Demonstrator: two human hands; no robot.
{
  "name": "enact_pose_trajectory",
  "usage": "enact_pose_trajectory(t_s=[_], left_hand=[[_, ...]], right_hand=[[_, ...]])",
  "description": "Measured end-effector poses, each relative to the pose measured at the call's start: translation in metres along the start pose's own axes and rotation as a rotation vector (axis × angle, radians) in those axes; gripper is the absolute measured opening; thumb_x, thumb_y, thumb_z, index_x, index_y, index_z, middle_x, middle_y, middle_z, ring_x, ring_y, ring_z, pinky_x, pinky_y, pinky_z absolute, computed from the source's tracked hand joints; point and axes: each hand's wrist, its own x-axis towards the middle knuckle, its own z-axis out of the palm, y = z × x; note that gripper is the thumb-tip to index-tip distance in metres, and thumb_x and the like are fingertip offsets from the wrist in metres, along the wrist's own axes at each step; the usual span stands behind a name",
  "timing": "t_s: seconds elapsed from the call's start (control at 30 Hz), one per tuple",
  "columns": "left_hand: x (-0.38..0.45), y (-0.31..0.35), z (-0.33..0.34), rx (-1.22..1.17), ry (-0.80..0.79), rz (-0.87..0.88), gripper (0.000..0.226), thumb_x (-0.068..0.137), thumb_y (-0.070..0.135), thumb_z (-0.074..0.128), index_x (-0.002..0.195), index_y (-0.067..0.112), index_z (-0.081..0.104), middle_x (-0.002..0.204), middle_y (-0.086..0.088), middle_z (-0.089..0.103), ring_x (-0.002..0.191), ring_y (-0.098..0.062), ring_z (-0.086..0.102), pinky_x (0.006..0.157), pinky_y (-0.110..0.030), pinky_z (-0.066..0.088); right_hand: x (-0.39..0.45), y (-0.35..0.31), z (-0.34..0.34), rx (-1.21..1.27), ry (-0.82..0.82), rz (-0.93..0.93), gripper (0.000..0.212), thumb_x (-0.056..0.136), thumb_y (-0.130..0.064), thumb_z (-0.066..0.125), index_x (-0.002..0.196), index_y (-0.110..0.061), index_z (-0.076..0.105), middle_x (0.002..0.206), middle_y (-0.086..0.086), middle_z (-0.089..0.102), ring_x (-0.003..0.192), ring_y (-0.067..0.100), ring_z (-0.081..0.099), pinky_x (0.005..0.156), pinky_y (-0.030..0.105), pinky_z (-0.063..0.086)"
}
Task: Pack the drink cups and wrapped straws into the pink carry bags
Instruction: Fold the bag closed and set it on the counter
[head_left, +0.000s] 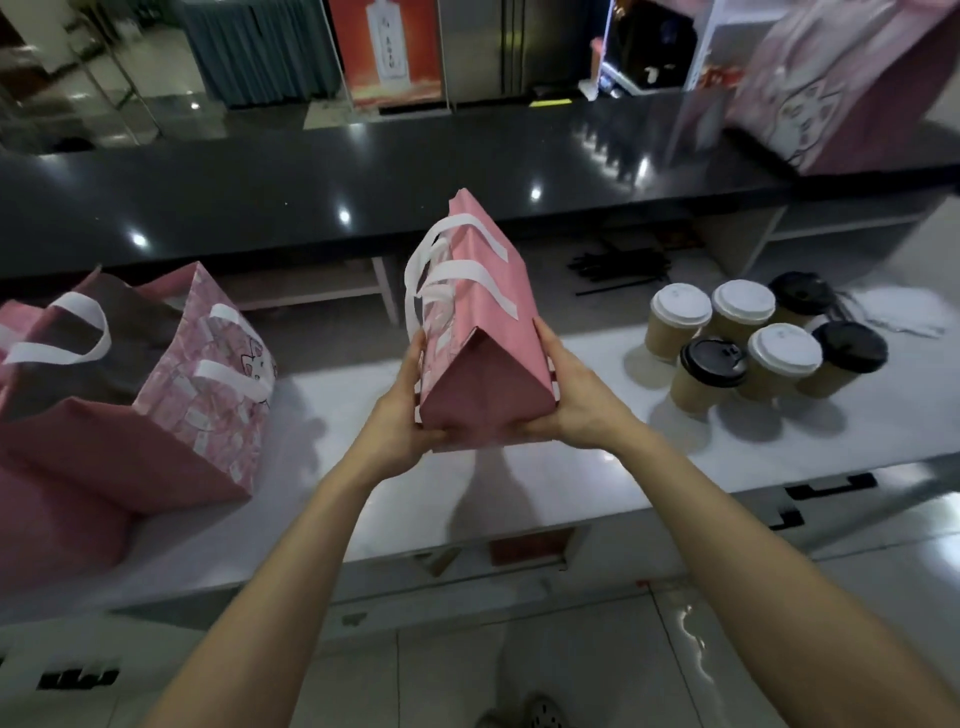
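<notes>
In the head view, the left hand (402, 415) and the right hand (574, 402) clamp the base end of a flat-folded pink bag (475, 322), one on each side, its white handles (457, 270) pointing away from the grip. This hold looks meant for pressing the gusset open so the bag can stand (a judgement only). Left of the grip, an opened pink bag (156, 395) already stands on the white counter (519, 483). Right of the grip, six lidded cups (753, 338) cluster unpacked; beyond them lie dark straws (618, 265), too blurred to count. Past the bag runs a glossy black countertop (311, 182) reflecting ceiling lights.
</notes>
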Motion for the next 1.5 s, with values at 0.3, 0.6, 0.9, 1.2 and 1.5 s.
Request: enact_pose_trajectory(t_s=[0.3,0.6,0.9,1.2,1.5], left_hand=[[0.084,0.121,0.016,0.14,0.034,0.286,0.139,0.069,0.062,0.089,0.158,0.072,-0.017,0.158,0.014,0.053,0.129,-0.018,0.064,0.091,-0.015,0.054],[0.219,0.198,0.089,0.234,0.033,0.335,0.15,0.062,0.068,0.094,0.161,0.065,-0.019,0.173,0.007,0.038,0.143,-0.014,0.051,0.11,-0.032,0.045],[0.344,0.251,0.165,0.329,0.165,0.159,0.147,0.069,0.061,0.095,0.163,0.062,-0.019,0.137,-0.005,0.073,0.113,-0.028,0.074,0.094,-0.042,0.06],[0.393,0.269,0.192,0.342,0.208,0.092,0.142,0.067,0.07,0.09,0.157,0.071,-0.019,0.141,-0.005,0.071,0.126,-0.032,0.07,0.107,-0.053,0.057],[0.429,0.291,0.224,0.313,0.188,0.103,0.142,0.067,0.073,0.089,0.167,0.057,-0.01,0.151,-0.004,0.064,0.135,-0.031,0.064,0.114,-0.052,0.053]], right_hand=[[0.009,-0.019,-0.14,-0.073,0.208,-0.05,0.152,0.053,-0.054,0.104,0.167,-0.059,0.002,0.155,-0.007,0.051,0.138,0.02,0.057,0.113,0.05,0.053],[0.072,0.054,-0.272,-0.109,0.212,-0.074,0.154,0.051,-0.06,0.1,0.169,-0.052,0.001,0.153,-0.003,0.052,0.134,0.021,0.06,0.113,0.05,0.053],[0.16,0.138,-0.392,-0.18,0.147,-0.067,0.149,0.052,-0.068,0.096,0.165,-0.06,-0.002,0.143,-0.009,0.059,0.121,0.012,0.065,0.104,0.04,0.059],[0.155,0.191,-0.433,-0.29,0.158,0.009,0.131,0.062,-0.082,0.087,0.169,-0.042,0.022,0.158,-0.006,0.054,0.137,0.015,0.059,0.114,0.042,0.052],[0.111,0.252,-0.406,-0.547,-0.158,0.191,0.083,0.096,-0.058,0.074,0.164,-0.023,0.043,0.159,0.005,0.056,0.139,0.027,0.057,0.107,0.04,0.052]])
